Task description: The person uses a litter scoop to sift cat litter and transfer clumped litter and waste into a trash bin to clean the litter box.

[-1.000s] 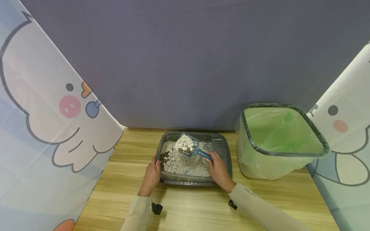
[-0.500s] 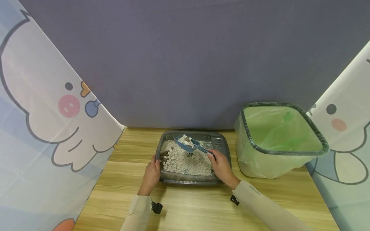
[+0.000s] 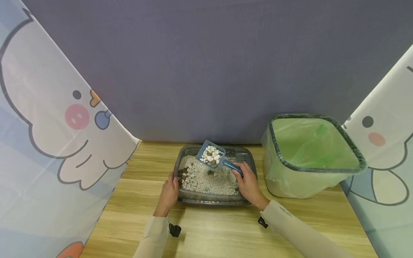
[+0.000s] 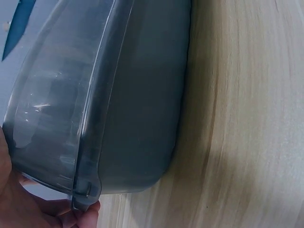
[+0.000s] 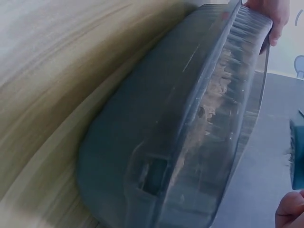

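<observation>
My right hand (image 3: pixel 250 186) grips the handle of a blue litter scoop (image 3: pixel 230 165). The scoop's head is over the back of a dark grey litter box (image 3: pixel 213 200) and carries pale and brown clumps (image 3: pixel 211 154). At the box's left side, my left hand (image 3: pixel 169 193) holds the rim; the left wrist view shows its fingers (image 4: pixel 88 217) curled around the corner. Pale litter (image 3: pixel 214 184) fills much of the box, with dark brown lumps (image 3: pixel 184 174) along the left. In the right wrist view, only part of the scoop (image 5: pixel 298 154) and a fingertip appear.
To the right of the box stands a bin (image 3: pixel 290 182) lined with a thin translucent bag, its dark rim higher than the box. A grey-purple backdrop (image 3: pixel 200 89) rises directly behind. Both rest on a wood-grain table (image 3: pixel 213 229).
The scoop tipped sideways, then levelled, and its head is now a little higher and farther back. Its load looks smaller, with loose litter gone. My left hand stays on the rim.
</observation>
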A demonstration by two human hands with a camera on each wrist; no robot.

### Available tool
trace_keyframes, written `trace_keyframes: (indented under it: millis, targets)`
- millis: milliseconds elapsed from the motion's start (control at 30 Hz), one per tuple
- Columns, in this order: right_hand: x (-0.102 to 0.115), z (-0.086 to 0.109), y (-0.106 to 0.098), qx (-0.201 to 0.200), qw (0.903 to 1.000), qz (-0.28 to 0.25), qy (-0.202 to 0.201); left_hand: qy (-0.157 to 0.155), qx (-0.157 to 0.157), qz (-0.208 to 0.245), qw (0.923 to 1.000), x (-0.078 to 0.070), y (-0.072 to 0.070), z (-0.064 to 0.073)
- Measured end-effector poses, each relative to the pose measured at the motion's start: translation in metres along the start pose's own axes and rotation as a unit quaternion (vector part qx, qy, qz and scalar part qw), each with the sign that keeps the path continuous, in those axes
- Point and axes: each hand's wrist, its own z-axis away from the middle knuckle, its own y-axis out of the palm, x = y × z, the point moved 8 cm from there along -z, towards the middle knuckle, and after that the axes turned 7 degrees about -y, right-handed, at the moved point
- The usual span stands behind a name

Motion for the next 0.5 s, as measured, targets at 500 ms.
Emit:
trace_keyframes:
  millis: [500]
  targets:
    - [0.0038, -0.0014, -0.0016, -0.016, 0.9994, 0.013, -0.026, -0.013, 0.016, -0.011, 0.9997, 0.0026, 0.0025, 0.0005]
